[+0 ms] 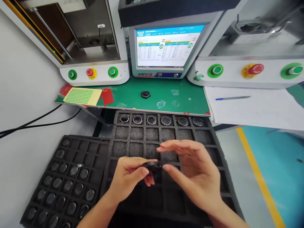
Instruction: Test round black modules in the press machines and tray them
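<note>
Green bench (pixel 128 90): round black device (pixel 145 94), sticker sheet (pixel 82 96), plastic scraps (pixel 161 104), papers (pixel 251 110)

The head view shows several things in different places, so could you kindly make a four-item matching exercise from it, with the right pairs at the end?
Things:
1. Dark round piece
2. Pen
3. Yellow sheet
4. Screen

Places or states:
A. Lying on white paper
B. Lit, with two green OK marks
C. Held in the left hand
D. On the green tabletop, beside red pieces

Pairs: 1-C, 2-A, 3-D, 4-B
</note>
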A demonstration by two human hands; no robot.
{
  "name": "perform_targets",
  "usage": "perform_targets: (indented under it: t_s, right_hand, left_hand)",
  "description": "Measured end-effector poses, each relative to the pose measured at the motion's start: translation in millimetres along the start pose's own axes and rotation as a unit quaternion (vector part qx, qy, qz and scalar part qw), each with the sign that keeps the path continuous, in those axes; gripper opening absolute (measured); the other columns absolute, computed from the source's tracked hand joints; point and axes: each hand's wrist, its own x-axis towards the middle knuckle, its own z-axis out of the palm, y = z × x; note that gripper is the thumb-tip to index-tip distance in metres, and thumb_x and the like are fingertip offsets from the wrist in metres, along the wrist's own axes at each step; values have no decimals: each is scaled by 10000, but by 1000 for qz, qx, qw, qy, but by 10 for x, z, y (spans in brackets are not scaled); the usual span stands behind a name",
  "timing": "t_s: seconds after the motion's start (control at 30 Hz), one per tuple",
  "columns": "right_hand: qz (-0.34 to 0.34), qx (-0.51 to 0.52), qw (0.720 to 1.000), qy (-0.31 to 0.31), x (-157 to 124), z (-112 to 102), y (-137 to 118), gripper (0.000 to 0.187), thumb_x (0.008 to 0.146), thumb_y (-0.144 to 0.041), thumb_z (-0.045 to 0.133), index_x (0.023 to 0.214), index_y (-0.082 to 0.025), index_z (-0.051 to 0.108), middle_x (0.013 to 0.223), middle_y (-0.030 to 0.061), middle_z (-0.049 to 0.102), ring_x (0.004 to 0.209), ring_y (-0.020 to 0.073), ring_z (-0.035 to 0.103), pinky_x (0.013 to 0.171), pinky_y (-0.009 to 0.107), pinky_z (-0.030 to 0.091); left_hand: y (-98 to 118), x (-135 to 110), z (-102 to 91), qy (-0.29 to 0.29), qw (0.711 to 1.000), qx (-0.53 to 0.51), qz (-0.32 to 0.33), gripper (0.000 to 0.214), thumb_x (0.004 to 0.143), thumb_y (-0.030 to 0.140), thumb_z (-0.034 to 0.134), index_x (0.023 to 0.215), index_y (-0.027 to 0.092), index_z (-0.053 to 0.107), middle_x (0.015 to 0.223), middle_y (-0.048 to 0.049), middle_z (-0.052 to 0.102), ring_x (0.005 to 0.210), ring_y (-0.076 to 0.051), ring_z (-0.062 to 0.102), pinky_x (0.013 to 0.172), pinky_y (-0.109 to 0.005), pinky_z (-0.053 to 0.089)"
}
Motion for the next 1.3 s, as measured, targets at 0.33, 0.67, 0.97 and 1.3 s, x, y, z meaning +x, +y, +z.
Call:
perform_targets:
  t_s: [0.33, 0.67, 0.97, 1.3]
  right_hand:
    - [197, 196, 961, 11, -47, 52, 61, 430, 692, -153, 819, 1017, -294, 573, 977, -21, 624, 626, 91, 680, 582, 221, 600]
    - [350, 321, 879, -41, -71, 71, 141, 569, 553, -201, 899, 1011, -266, 569, 989, -1, 668, 617, 99, 662, 556, 229, 579]
    - [166, 115, 972, 117, -56, 78, 110, 318, 693, -145, 790, 912, -243, 582, 725, -26, 744, 563, 103, 645, 570, 219, 553]
    - [73, -76, 982, 160, -178, 99, 73, 322, 716, -119, 771, 947, -266, 603, 704, -55, 739, 646, 139, 705, 730, 287, 541]
  left_hand:
    - [-14, -74, -10, 7, 994, 23, 104, 535, 584, 230, 907, 1091, 273, 742, 768, -9, 679, 505, -83, 622, 510, -170, 526]
    - [-77, 20, -135, -89, 988, 64, 108, 591, 540, 315, 927, 1102, 350, 748, 861, -18, 612, 667, -108, 578, 577, -198, 512]
    - [-58, -36, -165, -36, 981, 92, 165, 533, 615, 391, 885, 1119, 324, 724, 1290, -80, 647, 1194, -263, 588, 1019, -369, 471]
    - [-88, -117, -46, -51, 925, 282, 249, 634, 663, 329, 862, 1251, 323, 624, 1279, -52, 684, 1281, -273, 561, 1183, -482, 292]
